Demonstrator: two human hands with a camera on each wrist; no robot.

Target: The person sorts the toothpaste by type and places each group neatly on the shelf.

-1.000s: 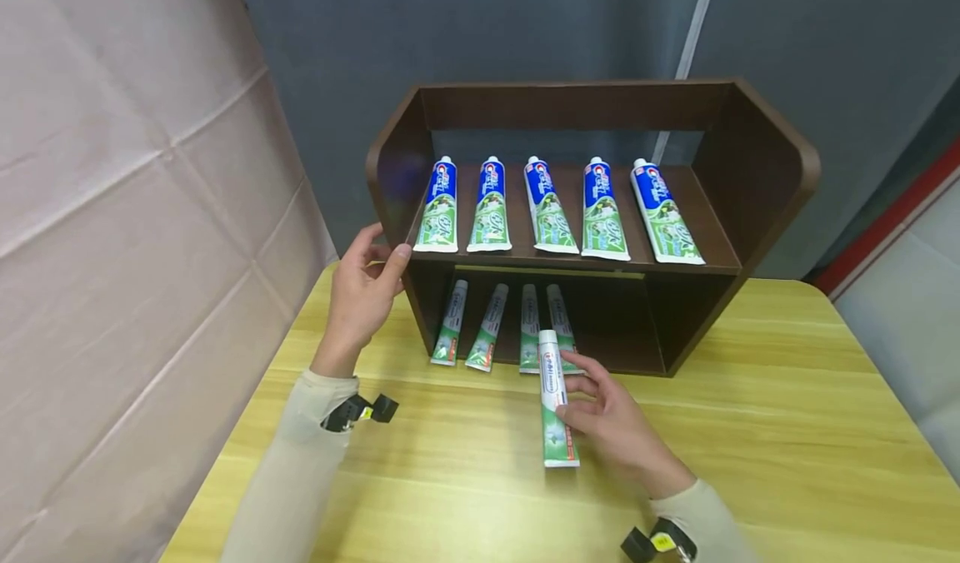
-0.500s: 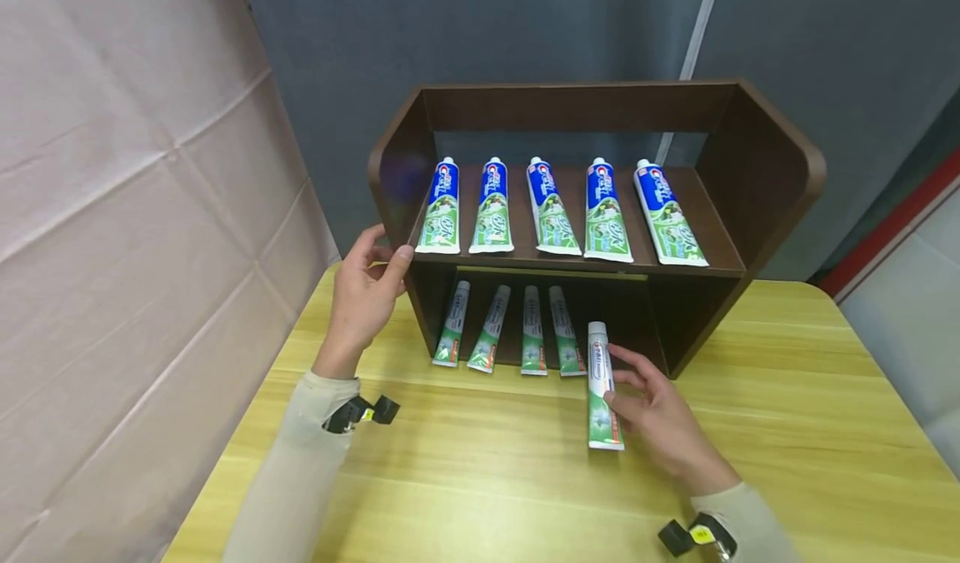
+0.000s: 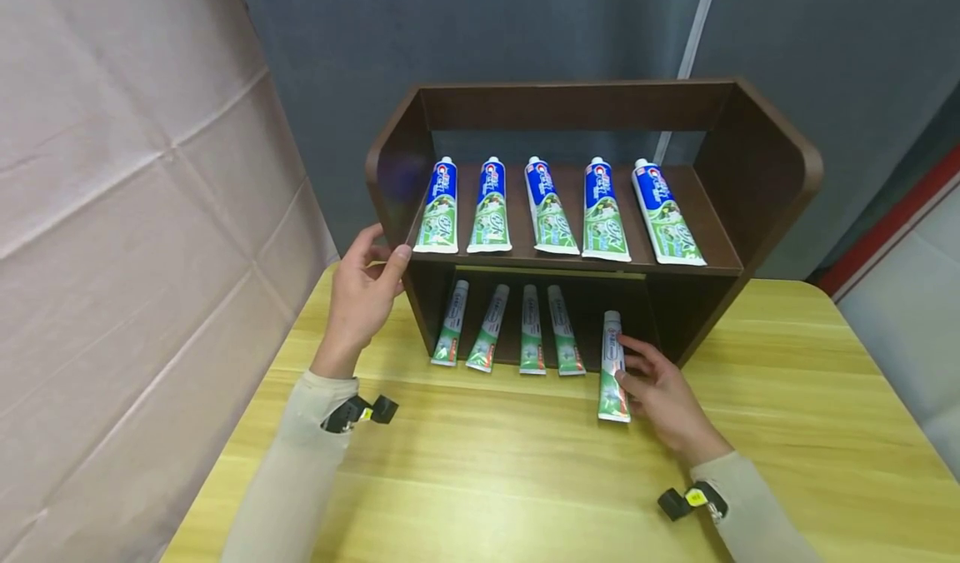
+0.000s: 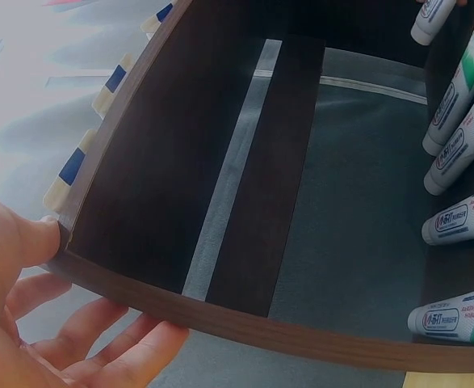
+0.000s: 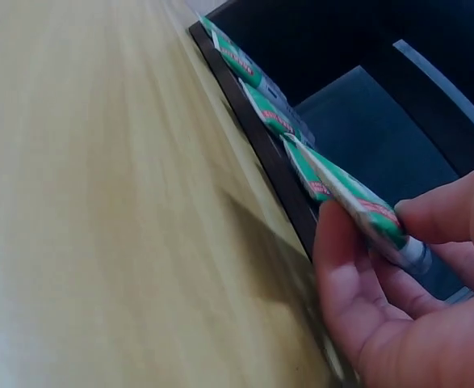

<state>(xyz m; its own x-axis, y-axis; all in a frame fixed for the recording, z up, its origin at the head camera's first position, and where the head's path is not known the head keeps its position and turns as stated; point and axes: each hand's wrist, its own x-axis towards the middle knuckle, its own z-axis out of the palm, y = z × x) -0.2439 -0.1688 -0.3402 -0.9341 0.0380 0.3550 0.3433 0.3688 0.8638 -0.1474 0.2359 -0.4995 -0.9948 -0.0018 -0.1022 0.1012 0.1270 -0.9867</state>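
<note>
My right hand (image 3: 663,396) pinches a white and green toothpaste tube (image 3: 612,380) between thumb and fingers, cap pointing away. The tube's cap end overlaps the lower opening of a dark brown two-tier shelf (image 3: 577,95), right of several similar tubes (image 3: 531,330) lying on the lower tier. In the right wrist view the held tube (image 5: 358,198) is close over the shelf's front edge. My left hand (image 3: 363,292) grips the shelf's left side, its thumb at the front edge and its fingers along the outer face of the side panel (image 4: 245,319).
Several blue and green toothpaste tubes (image 3: 551,205) lie in a row on the upper tier, caps to the back. The shelf stands on a wood-grain table (image 3: 465,480). Behind it hangs a dark grey curtain (image 3: 525,22), and a pale cloth wall (image 3: 135,213) runs along the left.
My right hand has carried the tube rightward, past the others on the lower tier, then forward to the shelf's opening. The left hand has stayed at the shelf's side.
</note>
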